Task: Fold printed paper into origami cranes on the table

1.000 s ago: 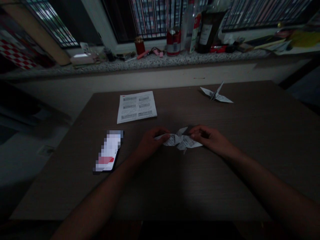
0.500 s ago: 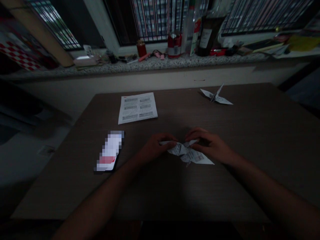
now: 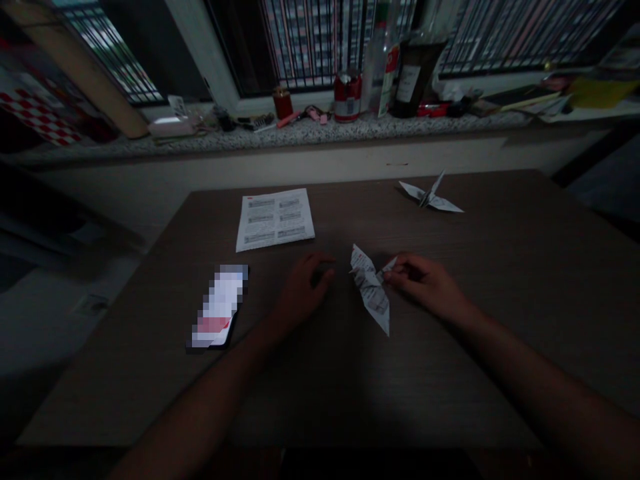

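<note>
Between the two hands, on the table, lies the folded paper piece, closer to the right hand. That hand pinches the piece's near-right flap between thumb and fingertips, closed on it. The left hand has let go. It rests on the table just to the left of the paper, apart from it, with its fingers loosely curled and nothing in them.

Half a second ago both hands gripped the piece and it stretched across from one to the other. Now it has swung round, so its long point runs toward the person and its other end points away. The folding seems to have paused while the right hand alone re-orients the paper.

Beyond the right hand, well apart, stands a finished paper crane. Beyond the left hand lies a printed sheet, and to that hand's left is a phone.
</note>
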### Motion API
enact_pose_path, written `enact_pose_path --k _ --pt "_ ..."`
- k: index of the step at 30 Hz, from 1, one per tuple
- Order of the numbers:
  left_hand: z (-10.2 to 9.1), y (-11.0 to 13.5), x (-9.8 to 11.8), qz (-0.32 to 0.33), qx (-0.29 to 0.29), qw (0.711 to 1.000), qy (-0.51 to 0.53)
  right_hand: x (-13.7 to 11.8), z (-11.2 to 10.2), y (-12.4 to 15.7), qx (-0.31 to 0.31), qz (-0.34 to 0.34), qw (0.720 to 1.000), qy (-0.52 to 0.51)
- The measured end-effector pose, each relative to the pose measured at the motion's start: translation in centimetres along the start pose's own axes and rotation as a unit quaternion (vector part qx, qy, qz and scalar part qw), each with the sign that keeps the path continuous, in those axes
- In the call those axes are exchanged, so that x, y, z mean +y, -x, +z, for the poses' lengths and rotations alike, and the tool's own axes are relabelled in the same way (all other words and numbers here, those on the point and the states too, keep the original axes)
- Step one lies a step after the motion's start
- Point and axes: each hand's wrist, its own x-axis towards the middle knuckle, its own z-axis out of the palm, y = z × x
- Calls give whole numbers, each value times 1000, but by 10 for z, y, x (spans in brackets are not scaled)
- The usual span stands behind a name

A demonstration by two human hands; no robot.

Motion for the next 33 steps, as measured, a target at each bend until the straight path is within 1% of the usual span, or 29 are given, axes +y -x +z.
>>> enact_pose_path --k 4,7,10,13,15,22,24,28,33 --pt "5 1 -4 17 -37 999 -29 3 -8 -4 47 16 999 12" --pt "8 3 -5 26 -48 997 -48 3 -19 -9 90 21 995 44" --pt "9 4 -5 30 -59 996 -64 6 -35 -15 151 22 985 74" --pt "8 4 -5 29 -67 995 -71 11 -53 -20 218 44 967 122" --pt "8 5 -5 29 -68 994 -74 16 -66 -24 239 53 961 125" --pt "9 4 -7 21 -77 993 -83 27 -105 -31 300 66 941 141" --pt "9 4 -8 26 -74 993 -84 30 -113 -31 294 67 941 152" --pt "8 5 -8 31 -75 993 -86 39 -125 -31 292 62 939 169" --pt "7 4 -8 32 -79 993 -87 45 -130 -34 300 66 936 172"
